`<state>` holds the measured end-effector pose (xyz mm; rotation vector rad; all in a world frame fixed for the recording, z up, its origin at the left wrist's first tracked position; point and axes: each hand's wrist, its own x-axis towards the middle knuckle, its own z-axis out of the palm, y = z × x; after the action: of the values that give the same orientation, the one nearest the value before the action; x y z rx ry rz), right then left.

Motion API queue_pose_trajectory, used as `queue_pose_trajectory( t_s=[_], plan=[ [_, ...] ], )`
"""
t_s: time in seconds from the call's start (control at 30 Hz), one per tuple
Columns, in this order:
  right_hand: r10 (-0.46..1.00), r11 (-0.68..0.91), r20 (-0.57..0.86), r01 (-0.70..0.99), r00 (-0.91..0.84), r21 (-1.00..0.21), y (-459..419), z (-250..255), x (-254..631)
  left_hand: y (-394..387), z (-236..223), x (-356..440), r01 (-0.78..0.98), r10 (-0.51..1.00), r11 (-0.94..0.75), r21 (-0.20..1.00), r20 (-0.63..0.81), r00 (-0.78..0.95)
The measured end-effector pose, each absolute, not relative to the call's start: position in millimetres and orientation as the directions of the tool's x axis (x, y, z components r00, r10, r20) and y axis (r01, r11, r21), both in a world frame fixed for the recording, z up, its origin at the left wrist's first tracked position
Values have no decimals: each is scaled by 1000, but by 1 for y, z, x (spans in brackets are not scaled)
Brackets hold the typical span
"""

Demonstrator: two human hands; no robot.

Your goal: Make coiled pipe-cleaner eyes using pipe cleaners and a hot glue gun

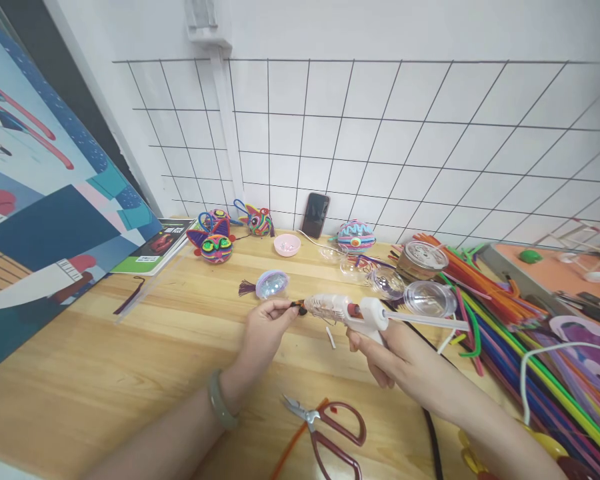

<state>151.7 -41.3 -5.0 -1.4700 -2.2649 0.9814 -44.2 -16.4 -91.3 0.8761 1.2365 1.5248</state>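
My right hand grips a white hot glue gun by its handle, nozzle pointing left. My left hand pinches a small dark and orange piece right at the nozzle tip. A glue stick pokes out of the gun's back. Just beyond my left hand lies a clear plastic ball with a purple tassel on the wooden table. A green bangle circles my left wrist.
Red-handled scissors lie near the front edge. Several coloured pipe cleaners spread across the right. Clear ball halves, a pink bowl, pipe-cleaner fish figures, a phone against the wall grid, and a book sit further back.
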Motion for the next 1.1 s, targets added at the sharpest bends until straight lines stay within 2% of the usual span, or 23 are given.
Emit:
queue_pose_trajectory(
  t_s=[0.27, 0.47, 0.6, 0.7, 0.77, 0.93, 1.1],
  plan=[
    [883, 252, -138, 701, -449, -667, -40, -7, 151, -17, -91, -45, -229, 960, -37, 973, -29, -277],
    [910, 279, -89, 758, -404, -590, -29, -14, 156, -17, -87, -44, -266, 957, -33, 963, -46, -286],
    [915, 396, 110, 814, -388, -424, -13, -32, 158, -16, -90, -45, -288, 948, -44, 957, -51, -316],
    [906, 424, 146, 862, -398, -277, -2, -55, 158, -16, -90, -46, -287, 942, -56, 956, -45, -333],
    [899, 434, 170, 869, -403, -236, 2, -70, 156, -16, -90, -45, -282, 942, -58, 958, -41, -334],
    [875, 485, 138, 837, -465, -254, -1, -93, 144, -17, -90, -44, -273, 949, -56, 960, -34, -314],
    [854, 517, 105, 807, -510, -285, -9, -90, 143, -17, -91, -43, -270, 949, -58, 961, -31, -314]
  ],
)
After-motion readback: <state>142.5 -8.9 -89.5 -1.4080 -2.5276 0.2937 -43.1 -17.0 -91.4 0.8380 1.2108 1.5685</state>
